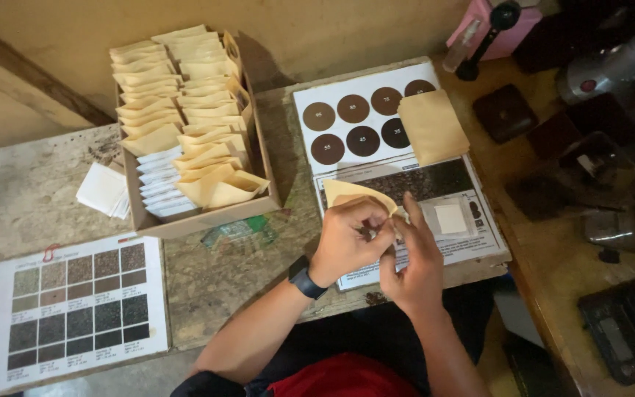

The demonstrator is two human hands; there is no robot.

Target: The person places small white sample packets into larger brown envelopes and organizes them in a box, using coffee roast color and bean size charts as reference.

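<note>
Head camera, looking down: just in front of a cardboard box (255, 209) packed with upright tan paper envelopes (185, 95), the person's left hand (347, 239) and right hand (409, 257) meet over a printed colour chart with brown discs (361, 121). Both hands are closed in a fingertip pinch on one tan envelope (350, 192), whose flap sticks up toward the box. Handling it well seems to call for a light, even pinch at the edges so the paper does not crease.

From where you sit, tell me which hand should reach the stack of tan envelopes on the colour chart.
Right hand, probably: the tan envelopes lie on its side, while the left hand grips the tan envelope.
</note>
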